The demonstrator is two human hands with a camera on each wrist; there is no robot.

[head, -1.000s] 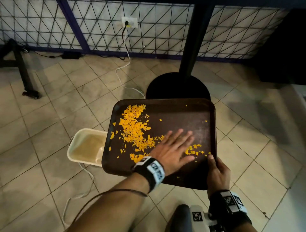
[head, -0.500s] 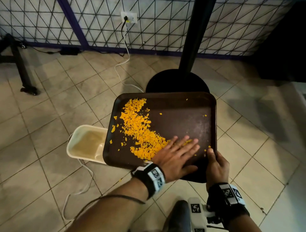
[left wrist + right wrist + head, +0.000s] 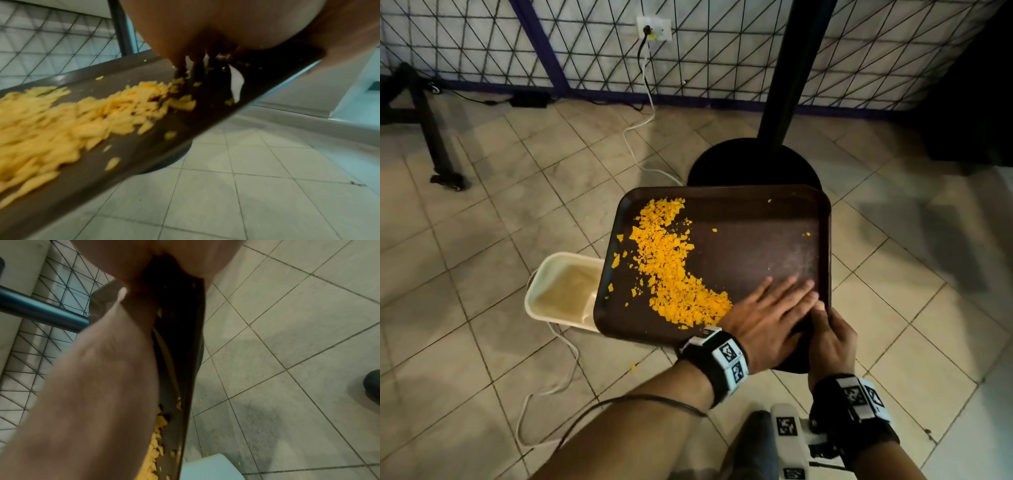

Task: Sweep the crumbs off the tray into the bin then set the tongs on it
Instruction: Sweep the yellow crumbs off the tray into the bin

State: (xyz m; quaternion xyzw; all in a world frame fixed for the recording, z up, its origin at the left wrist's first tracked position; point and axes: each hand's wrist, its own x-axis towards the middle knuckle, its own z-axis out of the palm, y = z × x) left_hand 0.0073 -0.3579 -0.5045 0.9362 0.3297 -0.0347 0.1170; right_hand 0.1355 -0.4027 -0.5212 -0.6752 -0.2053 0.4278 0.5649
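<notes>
A brown tray (image 3: 756,219) hangs tilted above the tiled floor, its left edge over a cream bin (image 3: 561,291). Orange crumbs (image 3: 667,267) lie in a curved heap on its left half, with a few strays at the right. My left hand (image 3: 770,315) lies flat, fingers straight, on the tray's near right corner, right of the heap. My right hand (image 3: 832,342) grips that corner's rim, thumb on top. In the left wrist view the fingers (image 3: 180,65) touch the tray (image 3: 123,154) beside the crumbs (image 3: 61,116). The right wrist view shows the tray's rim (image 3: 193,353) and bin (image 3: 207,467). No tongs are in view.
A black pole (image 3: 791,85) with a round base (image 3: 722,161) stands behind and under the tray. A white cable (image 3: 640,137) runs from the wall socket past the bin. A wire fence (image 3: 482,41) closes the back; a black stand leg (image 3: 434,137) is at far left. A few crumbs (image 3: 633,368) lie on the floor.
My left hand has slid to the right across the tray to its near right corner, covering the small patch of crumbs there. The right hand keeps its hold on the rim.
</notes>
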